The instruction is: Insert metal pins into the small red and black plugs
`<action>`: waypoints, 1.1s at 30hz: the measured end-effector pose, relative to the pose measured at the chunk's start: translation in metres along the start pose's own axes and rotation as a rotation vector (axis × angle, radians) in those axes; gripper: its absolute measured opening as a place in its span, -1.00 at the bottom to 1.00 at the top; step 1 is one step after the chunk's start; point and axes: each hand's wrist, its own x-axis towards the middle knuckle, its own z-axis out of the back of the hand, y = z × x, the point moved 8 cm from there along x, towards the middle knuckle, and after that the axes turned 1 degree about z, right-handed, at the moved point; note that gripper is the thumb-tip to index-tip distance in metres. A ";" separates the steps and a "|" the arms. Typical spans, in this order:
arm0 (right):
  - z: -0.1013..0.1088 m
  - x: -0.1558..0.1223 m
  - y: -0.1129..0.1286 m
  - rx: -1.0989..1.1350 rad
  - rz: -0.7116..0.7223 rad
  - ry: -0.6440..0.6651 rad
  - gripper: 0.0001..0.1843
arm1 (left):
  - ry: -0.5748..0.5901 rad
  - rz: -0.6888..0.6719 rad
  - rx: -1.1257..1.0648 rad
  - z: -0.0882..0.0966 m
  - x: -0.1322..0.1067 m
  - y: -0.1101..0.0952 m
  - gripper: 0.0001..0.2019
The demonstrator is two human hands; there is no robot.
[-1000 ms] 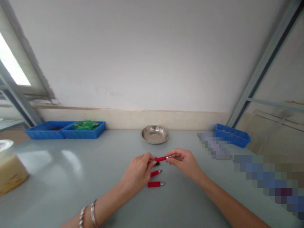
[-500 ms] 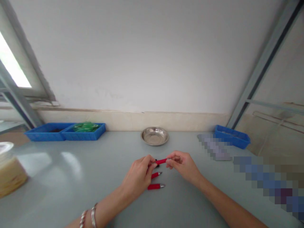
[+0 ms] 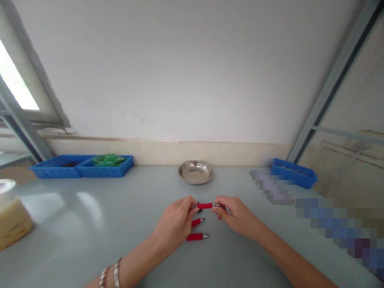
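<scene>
Between my two hands a red pen [image 3: 205, 206] with a silver tip lies level, just above the table. My left hand [image 3: 180, 218] is closed on its left end. The fingers of my right hand [image 3: 232, 212] pinch the silver tip at its right end. Below it, a second red pen [image 3: 197, 222] lies on the table, partly hidden by my left hand. Nearer to me is a third red pen [image 3: 196, 237], its silver tip pointing right. A small dark thing [image 3: 199, 209] shows behind the held pen, too covered to make out.
A round metal dish [image 3: 195, 173] stands at the back of the table. Two joined blue trays [image 3: 100, 172] at the back left hold green and dark pieces. Another blue tray [image 3: 293, 174] is at the back right, and a plastic jar [image 3: 15, 220] stands at the left edge.
My right hand has shifted slightly right and down, from the red barrel to the silver tip. The pen has turned from a slight slant to nearly level. My left hand stays about in place.
</scene>
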 end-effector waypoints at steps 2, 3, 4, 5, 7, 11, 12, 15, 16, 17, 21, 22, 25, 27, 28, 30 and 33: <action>-0.001 -0.001 0.001 0.014 0.001 0.035 -0.64 | 0.009 -0.009 0.018 0.000 0.000 -0.001 -0.88; -0.002 -0.001 0.000 0.025 -0.004 0.052 -0.60 | 0.015 -0.013 0.029 0.000 0.000 -0.002 -0.88; -0.003 -0.001 -0.001 0.031 -0.009 0.060 -0.56 | 0.021 -0.015 0.037 -0.001 0.000 -0.003 -0.88; -0.003 -0.001 -0.003 0.032 -0.016 0.056 -0.54 | 0.025 -0.014 0.041 -0.001 -0.001 -0.004 -0.88; 0.000 0.000 -0.005 0.029 -0.027 0.019 -0.58 | 0.029 -0.006 0.039 -0.001 -0.001 -0.004 -0.87; 0.004 0.000 -0.003 0.048 0.025 -0.063 -0.71 | 0.022 0.019 0.025 -0.001 -0.001 -0.002 -0.87; 0.004 0.000 -0.002 0.031 0.047 -0.074 -0.74 | 0.024 0.020 0.027 -0.002 -0.001 -0.002 -0.87; 0.002 0.001 0.000 -0.102 0.075 -0.071 -0.66 | 0.032 0.020 0.045 -0.003 -0.001 -0.002 -0.88; 0.002 0.001 -0.001 -0.146 0.069 -0.061 -0.62 | 0.035 0.018 0.052 -0.004 -0.001 -0.002 -0.88; 0.001 0.001 -0.002 -0.175 0.060 -0.049 -0.61 | 0.035 0.014 0.057 -0.004 -0.001 -0.002 -0.88; 0.004 0.000 -0.003 -0.160 0.052 -0.053 -0.67 | 0.018 0.008 0.062 -0.001 -0.001 -0.003 -0.87; 0.004 0.000 -0.001 -0.160 0.065 -0.052 -0.68 | 0.018 0.010 0.064 -0.001 -0.001 -0.003 -0.87; 0.002 0.000 0.001 -0.215 0.089 -0.031 -0.61 | 0.035 0.009 0.078 -0.001 -0.001 -0.003 -0.87; 0.001 0.000 0.000 -0.236 0.068 -0.011 -0.57 | 0.042 0.007 0.085 -0.002 -0.001 -0.004 -0.86; 0.001 0.000 -0.002 -0.228 0.048 -0.007 -0.58 | 0.043 0.007 0.087 -0.001 -0.001 -0.005 -0.86; 0.001 0.000 -0.003 -0.186 0.025 -0.002 -0.64 | 0.044 0.015 0.095 -0.001 -0.001 -0.005 -0.86; 0.002 0.000 -0.001 -0.155 0.062 -0.001 -0.71 | 0.043 0.029 0.112 0.000 0.000 -0.004 -0.86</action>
